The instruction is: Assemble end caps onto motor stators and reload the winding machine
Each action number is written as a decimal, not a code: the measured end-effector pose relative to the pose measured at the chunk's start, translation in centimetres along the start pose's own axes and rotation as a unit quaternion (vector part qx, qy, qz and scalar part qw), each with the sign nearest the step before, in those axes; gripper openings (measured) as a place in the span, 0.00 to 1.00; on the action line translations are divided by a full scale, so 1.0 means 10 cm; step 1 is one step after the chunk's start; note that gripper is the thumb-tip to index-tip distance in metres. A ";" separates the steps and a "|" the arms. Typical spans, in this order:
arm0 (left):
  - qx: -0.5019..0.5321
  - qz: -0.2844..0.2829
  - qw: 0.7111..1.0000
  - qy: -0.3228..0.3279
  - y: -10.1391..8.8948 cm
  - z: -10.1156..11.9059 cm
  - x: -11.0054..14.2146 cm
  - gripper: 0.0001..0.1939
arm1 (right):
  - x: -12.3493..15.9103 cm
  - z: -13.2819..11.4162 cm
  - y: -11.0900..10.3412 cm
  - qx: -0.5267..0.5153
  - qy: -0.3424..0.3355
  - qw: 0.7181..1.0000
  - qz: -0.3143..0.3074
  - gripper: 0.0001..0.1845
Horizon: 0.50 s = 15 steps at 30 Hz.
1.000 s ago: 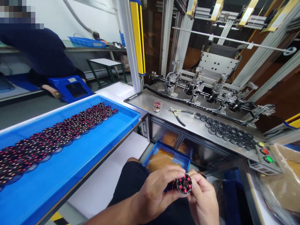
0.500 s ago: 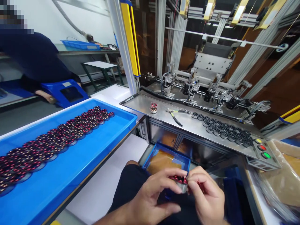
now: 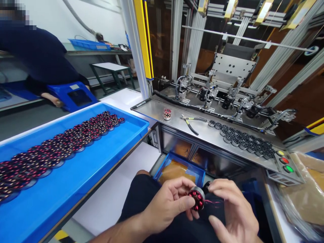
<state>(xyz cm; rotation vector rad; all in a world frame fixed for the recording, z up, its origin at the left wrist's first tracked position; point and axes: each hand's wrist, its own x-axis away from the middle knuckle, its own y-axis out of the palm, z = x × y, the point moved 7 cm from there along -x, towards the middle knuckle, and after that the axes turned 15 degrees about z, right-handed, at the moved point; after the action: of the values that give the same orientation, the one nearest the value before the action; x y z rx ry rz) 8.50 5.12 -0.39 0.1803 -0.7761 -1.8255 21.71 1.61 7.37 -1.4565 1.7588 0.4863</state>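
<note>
The left hand [image 3: 170, 201] grasps a round, metal-rimmed stator [image 3: 198, 196] — thin red wires [image 3: 212, 201] trailing — beside the spread right hand [image 3: 234, 206].

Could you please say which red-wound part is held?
The part in the left hand; others lie in the blue tray or on the metal bench.

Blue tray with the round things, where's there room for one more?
There's a wide bare band between the round parts and the side of the blue tray nearest the left hand. The row is crowded, with only a thin strip behind it.
</note>
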 end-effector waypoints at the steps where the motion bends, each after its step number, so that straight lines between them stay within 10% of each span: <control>1: -0.002 0.005 1.000 0.001 0.00 0.01 0.00 0.22 | 0.01 0.05 -0.02 -0.002 0.023 1.000 0.005 0.20; 15: 0.039 -0.003 0.999 0.021 -0.01 0.04 0.05 0.16 | -0.18 -0.13 0.12 0.036 -0.022 0.995 -0.090 0.12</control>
<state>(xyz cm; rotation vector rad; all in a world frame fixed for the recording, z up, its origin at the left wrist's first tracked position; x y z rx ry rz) 8.00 4.91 -0.03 0.2693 -0.8183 -1.7930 20.22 2.19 9.35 -1.5241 1.5775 0.3557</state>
